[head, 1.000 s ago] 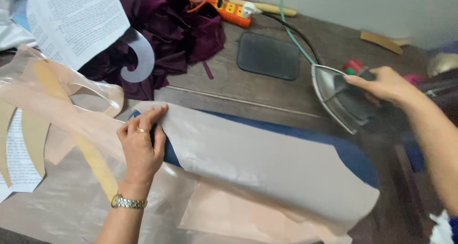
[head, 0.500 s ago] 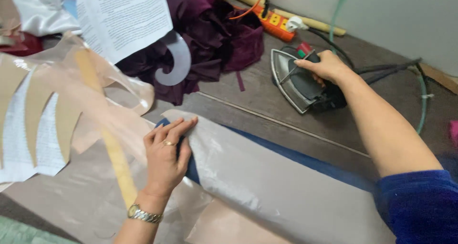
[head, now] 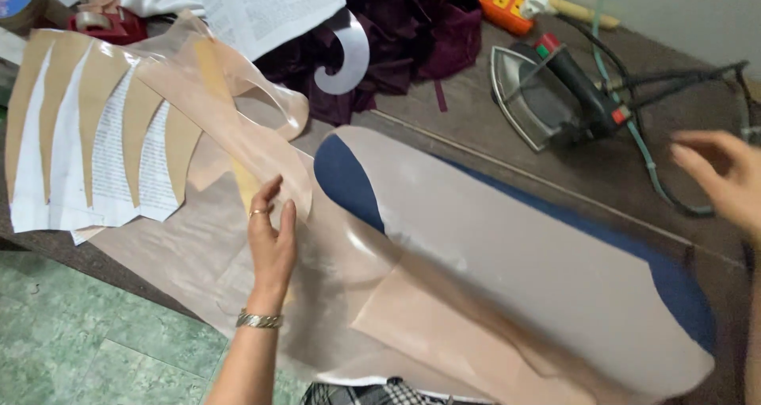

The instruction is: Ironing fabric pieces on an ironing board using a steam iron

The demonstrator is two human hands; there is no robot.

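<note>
Resting edge-on with fingers straight, the left hand (head: 271,242) touches the sheer beige fabric (head: 507,262) draped over the long navy-blue padded board (head: 349,185), gripping nothing. The right hand (head: 725,179) hovers open and empty at the worktop's right edge, near the grey metal iron (head: 547,96).

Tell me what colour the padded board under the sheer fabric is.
Dark navy blue; the padded board shows best in the head view, at its rounded end.
</note>
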